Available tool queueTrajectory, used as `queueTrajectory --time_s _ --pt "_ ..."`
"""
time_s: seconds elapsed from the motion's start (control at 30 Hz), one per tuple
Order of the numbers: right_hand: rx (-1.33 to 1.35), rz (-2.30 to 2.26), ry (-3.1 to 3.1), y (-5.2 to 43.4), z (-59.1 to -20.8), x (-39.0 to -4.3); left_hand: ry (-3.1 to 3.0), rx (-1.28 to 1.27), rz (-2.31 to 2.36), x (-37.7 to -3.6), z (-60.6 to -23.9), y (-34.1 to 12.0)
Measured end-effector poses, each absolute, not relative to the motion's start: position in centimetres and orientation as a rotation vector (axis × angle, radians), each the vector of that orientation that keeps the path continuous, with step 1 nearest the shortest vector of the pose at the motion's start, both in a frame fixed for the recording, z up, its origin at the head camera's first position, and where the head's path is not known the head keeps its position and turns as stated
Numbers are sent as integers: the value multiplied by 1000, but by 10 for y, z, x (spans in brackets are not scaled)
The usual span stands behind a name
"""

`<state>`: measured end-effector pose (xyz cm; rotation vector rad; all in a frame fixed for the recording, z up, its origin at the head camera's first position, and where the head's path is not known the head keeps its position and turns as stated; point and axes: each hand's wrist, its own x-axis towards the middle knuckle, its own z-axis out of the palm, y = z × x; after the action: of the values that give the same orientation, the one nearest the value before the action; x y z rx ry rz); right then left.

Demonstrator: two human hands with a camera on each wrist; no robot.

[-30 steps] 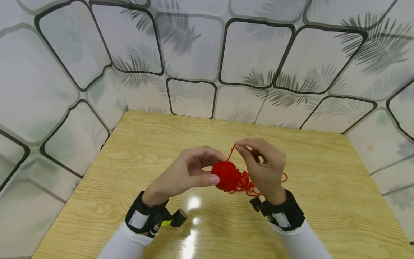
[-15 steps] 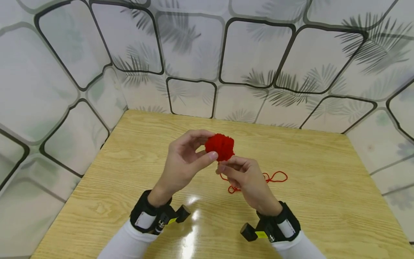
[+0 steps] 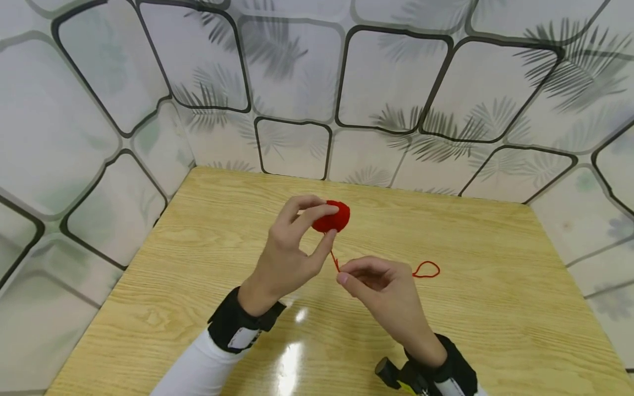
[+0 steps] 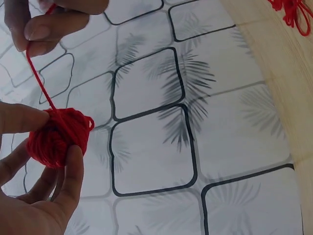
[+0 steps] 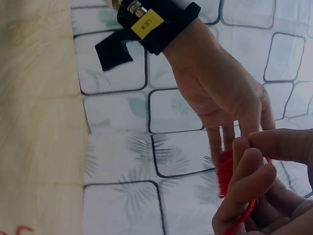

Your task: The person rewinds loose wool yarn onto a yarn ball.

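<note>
Since a moment ago we lift the small red yarn ball (image 3: pixel 333 217) higher in our left hand (image 3: pixel 289 250), our right hand (image 3: pixel 378 286) pinching the taut red strand (image 3: pixel 334 259), with only one loose red loop (image 3: pixel 426 269) left unwound on the wooden worktop (image 3: pixel 198 264).

The head camera looked forward and down from above at the wooden table (image 3: pixel 495 308) and the patterned walls (image 3: pixel 396 82) around it, taking in both hands at middle distance. The left wrist camera sat close under the left hand (image 4: pixel 34 205), facing along the fingers toward the wall, with the red yarn ball (image 4: pixel 58 137) large in frame. The right wrist camera looked sideways past the right hand (image 5: pixel 264 196). All three views shared the yarn ball and the taut strand (image 3: pixel 334 259).
</note>
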<state>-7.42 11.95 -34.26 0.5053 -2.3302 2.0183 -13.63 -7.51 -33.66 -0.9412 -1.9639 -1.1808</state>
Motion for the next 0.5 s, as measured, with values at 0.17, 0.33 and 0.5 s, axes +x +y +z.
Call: queueTrajectory --time_s 0.17,0.33,0.5 --pt "759 1545 -2242 128 -327 -71 -2185 -1086 -941 -136 -336 -80" --pt "948 1420 -2210 143 -308 -81 -2410 -1317 -1018 -132 -332 -85" --pt "1170 1704 -1869 149 -303 -97 -2534 -1562 -1310 -124 -326 -87"
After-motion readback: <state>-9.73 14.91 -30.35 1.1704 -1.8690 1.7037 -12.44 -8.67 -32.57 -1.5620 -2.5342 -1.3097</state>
